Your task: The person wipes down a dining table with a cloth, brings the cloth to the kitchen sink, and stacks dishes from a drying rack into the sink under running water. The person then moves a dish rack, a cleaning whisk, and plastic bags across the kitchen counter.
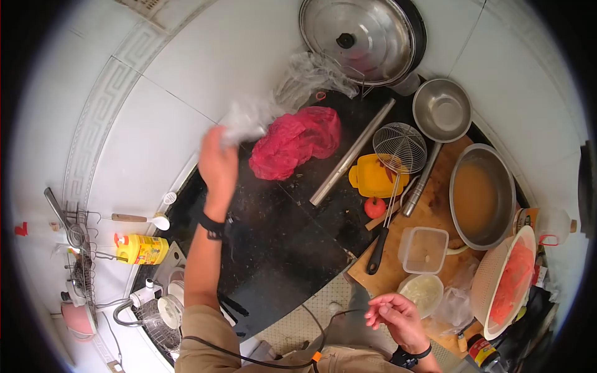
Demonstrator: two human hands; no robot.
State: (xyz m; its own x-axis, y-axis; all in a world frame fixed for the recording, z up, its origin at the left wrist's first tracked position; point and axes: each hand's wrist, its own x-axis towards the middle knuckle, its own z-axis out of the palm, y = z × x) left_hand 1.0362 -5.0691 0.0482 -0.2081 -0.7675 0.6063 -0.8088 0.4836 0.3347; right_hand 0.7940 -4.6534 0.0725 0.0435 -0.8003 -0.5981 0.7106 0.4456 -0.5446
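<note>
My left hand is raised over the black counter, its fingers closed on a clear plastic bag. The bag is blurred and stretches toward the large lidded pot at the back. A crumpled red plastic bag lies just right of that hand. My right hand hangs near the front edge, fingers loosely bent and apart, with nothing visible in them. Nearest to it are a round bowl of pale contents and a clear square plastic container on the wooden cutting board.
The lidded pot stands at the back. A metal tube, wire strainer, yellow dish and red tomato-like item lie mid-counter. At right are a basin of brownish liquid and a colander. Left stands a yellow bottle.
</note>
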